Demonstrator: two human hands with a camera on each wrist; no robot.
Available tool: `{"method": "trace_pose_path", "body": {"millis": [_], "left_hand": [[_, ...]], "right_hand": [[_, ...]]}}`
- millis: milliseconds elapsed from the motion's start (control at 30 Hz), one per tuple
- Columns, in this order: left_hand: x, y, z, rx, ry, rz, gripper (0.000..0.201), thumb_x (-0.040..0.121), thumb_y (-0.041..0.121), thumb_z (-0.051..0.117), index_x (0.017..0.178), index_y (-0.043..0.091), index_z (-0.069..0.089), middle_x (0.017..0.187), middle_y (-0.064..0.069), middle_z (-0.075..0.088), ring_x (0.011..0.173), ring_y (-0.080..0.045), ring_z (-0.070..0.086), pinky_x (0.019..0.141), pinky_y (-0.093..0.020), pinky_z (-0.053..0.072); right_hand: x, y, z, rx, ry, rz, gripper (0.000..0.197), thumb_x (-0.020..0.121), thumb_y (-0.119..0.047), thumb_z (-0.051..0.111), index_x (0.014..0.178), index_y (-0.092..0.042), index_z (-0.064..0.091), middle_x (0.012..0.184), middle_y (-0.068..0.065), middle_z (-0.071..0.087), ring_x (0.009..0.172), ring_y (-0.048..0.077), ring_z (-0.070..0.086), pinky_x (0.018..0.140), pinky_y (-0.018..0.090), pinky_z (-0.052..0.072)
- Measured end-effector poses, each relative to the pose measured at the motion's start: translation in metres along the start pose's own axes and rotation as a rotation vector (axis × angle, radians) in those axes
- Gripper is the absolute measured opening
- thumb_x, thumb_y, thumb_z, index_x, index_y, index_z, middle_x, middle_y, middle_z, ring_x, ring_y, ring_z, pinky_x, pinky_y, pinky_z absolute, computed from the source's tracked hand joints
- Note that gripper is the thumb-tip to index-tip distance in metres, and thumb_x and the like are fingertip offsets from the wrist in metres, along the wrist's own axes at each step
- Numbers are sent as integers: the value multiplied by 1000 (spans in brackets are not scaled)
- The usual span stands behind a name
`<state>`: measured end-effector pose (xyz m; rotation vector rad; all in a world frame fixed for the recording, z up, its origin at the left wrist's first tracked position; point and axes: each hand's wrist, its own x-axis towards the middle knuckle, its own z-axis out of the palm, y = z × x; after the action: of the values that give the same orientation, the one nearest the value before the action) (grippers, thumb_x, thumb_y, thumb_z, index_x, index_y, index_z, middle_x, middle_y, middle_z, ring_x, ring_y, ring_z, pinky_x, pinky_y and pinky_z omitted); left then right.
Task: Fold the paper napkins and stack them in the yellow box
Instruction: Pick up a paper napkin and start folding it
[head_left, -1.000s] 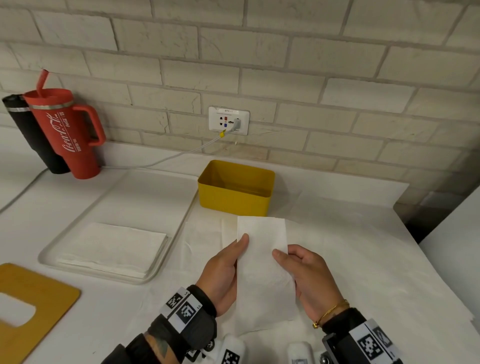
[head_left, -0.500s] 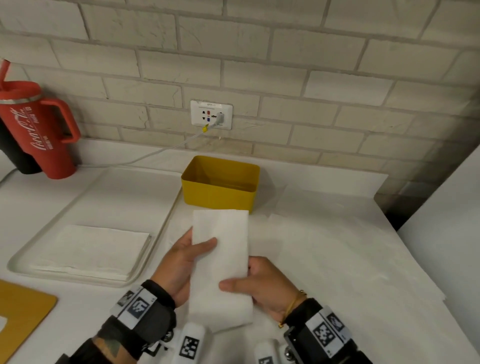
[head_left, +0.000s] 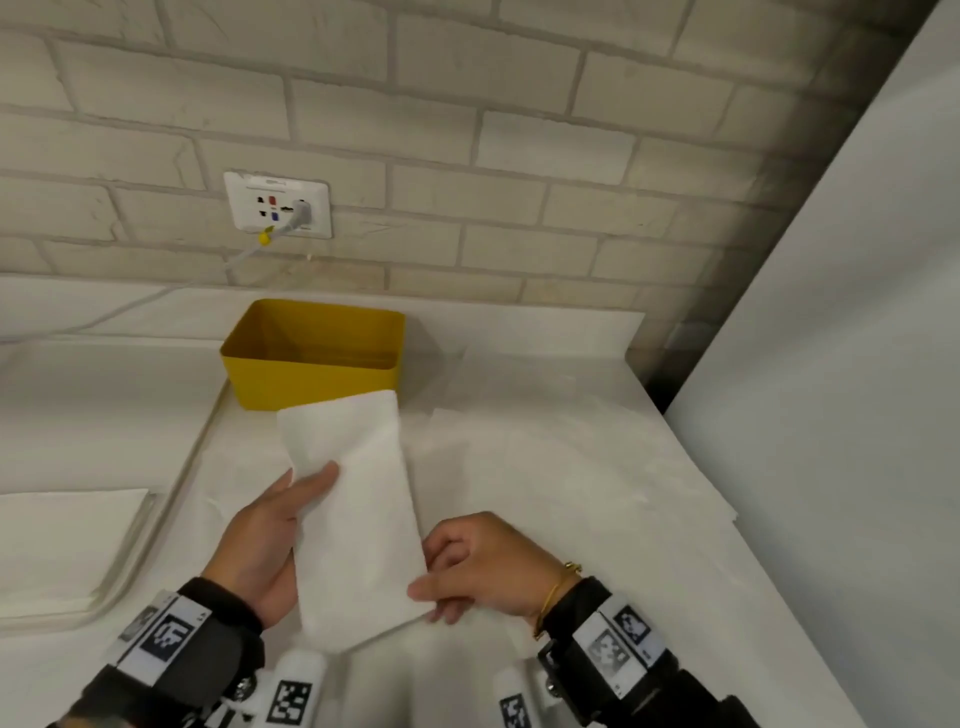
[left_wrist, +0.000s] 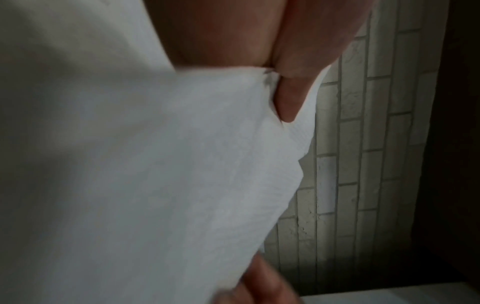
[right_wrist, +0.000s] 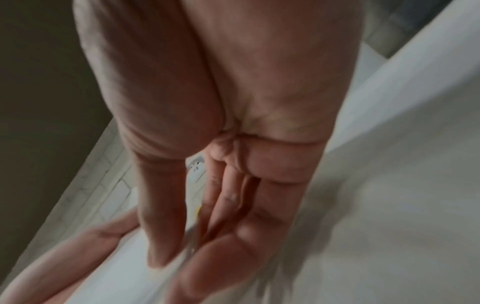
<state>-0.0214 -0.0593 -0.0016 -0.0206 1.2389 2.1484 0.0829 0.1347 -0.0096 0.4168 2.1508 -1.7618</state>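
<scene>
A white paper napkin (head_left: 353, 514), folded into a long strip, is held above the counter, its far end just in front of the yellow box (head_left: 311, 382). My left hand (head_left: 270, 525) grips its left edge, thumb on top; the left wrist view shows the napkin (left_wrist: 155, 185) under that thumb. My right hand (head_left: 478, 566) pinches the near right corner, thumb on top and fingers beneath; the right wrist view is blurred but shows the napkin (right_wrist: 124, 273) between them. The box's inside looks bare as far as I can see it.
A clear tray (head_left: 171, 499) at the left holds a stack of flat napkins (head_left: 67, 535). A wall socket (head_left: 278, 203) with a plugged cable sits above the box. A white panel (head_left: 841, 415) rises on the right. White paper covers the counter (head_left: 597, 493).
The view has swung right, so the red tumbler and wooden board are out of frame. My right hand slid down to the napkin's near right corner; the napkin now tilts and reaches the box.
</scene>
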Motion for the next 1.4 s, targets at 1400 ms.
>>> {"method": "trace_pose_path", "body": {"millis": [1400], "left_hand": [[-21,3,-6,31,95,2,29,95,18,58,122,15,66,109,-12,77,88,-27,77,73,-41,61]], "right_hand": [[-48,-3,-131,-395,666,36,77,90,-16,74,151,-33,31,139,6,55,113,19,55,93,25,41]]}}
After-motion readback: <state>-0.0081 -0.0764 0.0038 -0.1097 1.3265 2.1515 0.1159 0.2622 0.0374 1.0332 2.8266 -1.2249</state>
